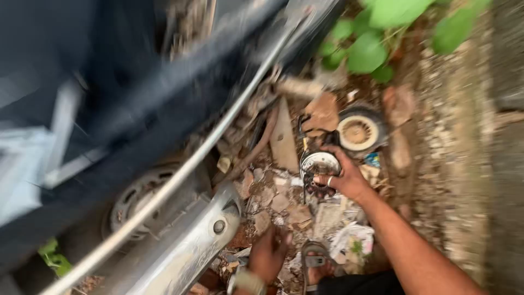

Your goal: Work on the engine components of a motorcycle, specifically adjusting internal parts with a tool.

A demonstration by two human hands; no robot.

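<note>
My right hand (343, 176) grips a round metal part (319, 164) with dark wires hanging from it, held above rubble on the ground. A ring shows on one finger. My left hand (267, 252), with a watch at the wrist, is low near the bottom edge, fingers curled toward the debris beside a silver metal casing (202, 235); whether it holds anything is unclear. The whole view is blurred by motion.
A dark vehicle body (136, 93) with a silver bar (180, 175) and a wheel hub (139, 199) fills the left. A small wheel (357, 131) lies among broken stones, scraps and litter. Green leaves (376, 33) grow at the top. A stone kerb (469, 136) runs along the right.
</note>
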